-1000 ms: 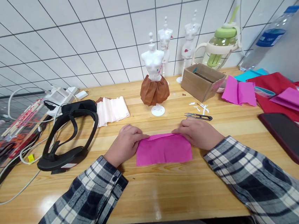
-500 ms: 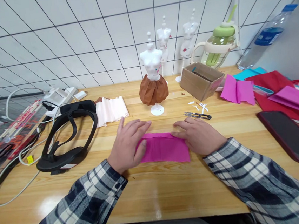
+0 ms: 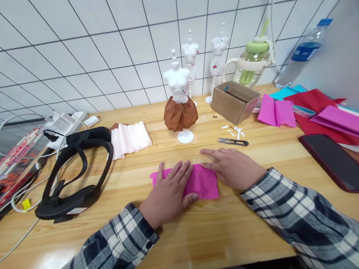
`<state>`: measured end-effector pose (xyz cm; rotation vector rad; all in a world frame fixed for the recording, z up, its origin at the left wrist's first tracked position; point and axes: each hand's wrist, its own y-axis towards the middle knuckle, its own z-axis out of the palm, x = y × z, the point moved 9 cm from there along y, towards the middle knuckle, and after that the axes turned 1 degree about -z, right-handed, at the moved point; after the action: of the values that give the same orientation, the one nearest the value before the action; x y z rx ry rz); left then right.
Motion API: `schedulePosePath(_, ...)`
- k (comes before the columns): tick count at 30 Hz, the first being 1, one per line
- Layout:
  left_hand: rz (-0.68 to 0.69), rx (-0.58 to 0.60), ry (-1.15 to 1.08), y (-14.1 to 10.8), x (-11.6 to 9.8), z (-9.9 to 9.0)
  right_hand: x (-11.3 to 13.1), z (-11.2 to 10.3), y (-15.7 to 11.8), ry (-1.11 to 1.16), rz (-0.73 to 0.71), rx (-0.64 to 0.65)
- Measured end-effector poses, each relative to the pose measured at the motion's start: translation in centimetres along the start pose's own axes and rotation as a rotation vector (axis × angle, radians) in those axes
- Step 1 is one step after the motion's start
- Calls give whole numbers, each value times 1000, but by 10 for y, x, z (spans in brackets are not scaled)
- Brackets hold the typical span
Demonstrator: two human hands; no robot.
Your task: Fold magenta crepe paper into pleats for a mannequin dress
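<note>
A magenta piece of fabric (image 3: 204, 186) lies flat on the wooden table, with a narrow fold along its far edge. Across its left part rests my left hand (image 3: 170, 195), palm down with fingers stretched out. My right hand (image 3: 236, 169) is at the fabric's right end; its thumb touches the far right corner, while the index finger points left just beyond the edge. Both hands are open. Beyond my right hand lie small black thread snips (image 3: 232, 141). Straight behind the fabric stands a white mini dress form (image 3: 177, 80) wearing a brown gathered skirt (image 3: 180, 114).
A black headset (image 3: 76, 178) and pale pink cloth (image 3: 130, 138) lie left, near cables and a power strip (image 3: 64, 125). To the right are a cardboard box (image 3: 233, 104), a phone (image 3: 339, 162), red cloth (image 3: 315, 127), a green-lidded cup (image 3: 253, 62) and a water bottle (image 3: 305, 52).
My left hand has moved from the fabric's left edge rightward and nearer, onto its middle, and now lies flat there. The right hand stays by the right end. The camera view has shifted slightly.
</note>
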<state>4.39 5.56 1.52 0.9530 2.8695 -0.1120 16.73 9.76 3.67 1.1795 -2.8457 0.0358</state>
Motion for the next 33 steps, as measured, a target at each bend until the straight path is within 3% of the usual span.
schedulePosePath(9, 31, 1, 50, 0, -3, -5, -22, -2, -12, 78, 66, 29)
schedulePosePath(12, 42, -16, 65, 0, -4, -5, -25, -9, -8, 42, 88, -29)
schedulePosePath(16, 48, -6, 61, -1, -5, -2, -10, -20, -3, 37, 56, -160)
schedulePosePath(19, 45, 2, 58, 0, -4, -2, 0, -12, -3, 65, -2, -98)
schedulePosePath(23, 32, 21, 38, 1, -2, -3, -20, -1, -9, 94, 22, -15)
schedulePosePath(27, 27, 34, 21, 1, -1, -3, -42, -5, -12, 107, 59, -46)
schedulePosePath(30, 24, 42, 4, 2, -1, -3, -32, -13, -7, 110, 58, -127)
schedulePosePath(33, 21, 50, -8, 3, 0, -1, 3, -11, 0, 169, -38, -170)
